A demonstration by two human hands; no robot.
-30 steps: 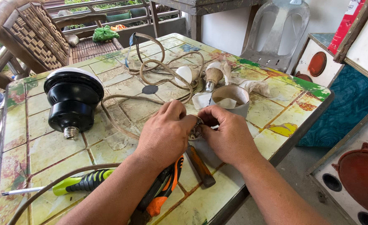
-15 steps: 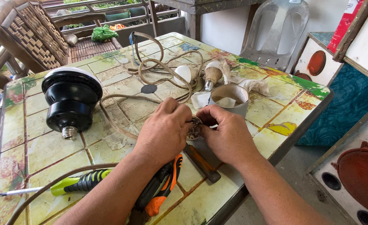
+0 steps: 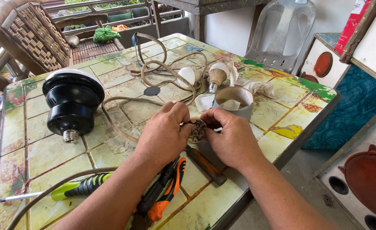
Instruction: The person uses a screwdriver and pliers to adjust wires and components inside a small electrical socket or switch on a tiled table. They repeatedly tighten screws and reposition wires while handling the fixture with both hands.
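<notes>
My left hand [image 3: 164,134] and my right hand [image 3: 230,136] meet over the tiled table [image 3: 34,149], both gripping a small round lamp socket part [image 3: 196,130] with metal contacts showing between the fingertips. A beige cord [image 3: 124,132] runs from under my left hand toward the far side of the table. A wooden-handled tool [image 3: 207,166] lies just below my hands. Orange-and-black pliers [image 3: 162,194] rest under my left forearm.
A large black lamp with a screw base [image 3: 73,104] lies at the left. A green-and-black screwdriver [image 3: 68,189] lies near the front left. A tape roll [image 3: 235,102], two bulbs [image 3: 203,76] and a coiled cord [image 3: 162,64] sit behind my hands. A plastic chair [image 3: 281,30] stands beyond the table.
Both hands stay closed on the socket part, with slight finger shifts turning it so more of its face shows. Nothing else has moved.
</notes>
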